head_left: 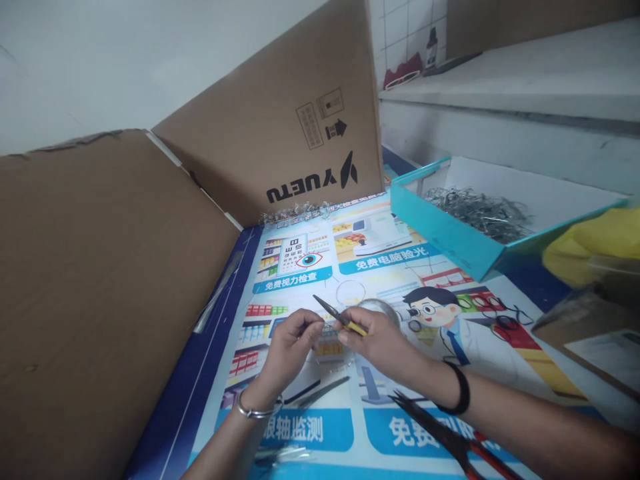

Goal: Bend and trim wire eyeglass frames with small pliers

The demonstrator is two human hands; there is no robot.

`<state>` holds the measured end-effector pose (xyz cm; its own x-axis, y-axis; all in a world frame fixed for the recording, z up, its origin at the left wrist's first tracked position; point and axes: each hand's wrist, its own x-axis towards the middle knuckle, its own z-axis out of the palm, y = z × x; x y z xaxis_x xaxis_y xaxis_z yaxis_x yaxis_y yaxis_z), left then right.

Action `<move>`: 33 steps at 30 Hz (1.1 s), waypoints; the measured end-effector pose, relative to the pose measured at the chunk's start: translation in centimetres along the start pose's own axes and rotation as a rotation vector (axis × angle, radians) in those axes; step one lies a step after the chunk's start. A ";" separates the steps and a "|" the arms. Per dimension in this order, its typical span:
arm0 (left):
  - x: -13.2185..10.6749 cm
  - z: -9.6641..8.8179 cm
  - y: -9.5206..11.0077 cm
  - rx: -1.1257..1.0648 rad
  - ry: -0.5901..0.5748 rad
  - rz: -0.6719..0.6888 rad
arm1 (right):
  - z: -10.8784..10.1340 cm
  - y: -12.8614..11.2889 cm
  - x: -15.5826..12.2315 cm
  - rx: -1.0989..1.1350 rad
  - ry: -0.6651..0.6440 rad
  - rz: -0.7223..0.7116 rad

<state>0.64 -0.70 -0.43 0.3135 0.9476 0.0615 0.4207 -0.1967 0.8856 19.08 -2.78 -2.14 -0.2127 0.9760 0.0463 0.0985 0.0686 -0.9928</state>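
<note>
My right hand is closed around small needle-nose pliers with dark jaws and a yellow handle; the jaws point up and left. Just left of it, my left hand has thumb and forefinger pinched together; whatever is between them is too small to make out. The fingers of both hands nearly meet above the printed table cover. A round clear dish lies partly hidden behind my right hand. Scissors with red-and-black handles lie below my right forearm.
A turquoise box at the right holds tangled thin metal wire pieces. Tall cardboard panels stand left and behind. Small shiny pieces lie along the panel's foot. Black rings, a yellow bag and a carton sit at right.
</note>
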 end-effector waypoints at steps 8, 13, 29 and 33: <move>0.2 -0.5 -0.2 0.040 -0.023 0.000 | 0.0 0.4 0.0 0.019 0.010 -0.015; 0.4 -0.9 0.8 -0.004 -0.119 -0.072 | 0.0 0.6 0.3 0.015 0.031 -0.003; -0.1 -1.0 1.8 0.260 -0.066 -0.027 | 0.1 1.1 0.4 -0.050 0.086 0.004; 0.0 -1.0 1.5 0.360 0.005 0.006 | 0.2 -0.2 -0.3 -0.147 0.075 -0.006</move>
<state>0.37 -0.75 1.34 0.3133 0.9471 0.0693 0.6921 -0.2777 0.6663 18.90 -3.15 -2.02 -0.1415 0.9877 0.0660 0.2395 0.0989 -0.9658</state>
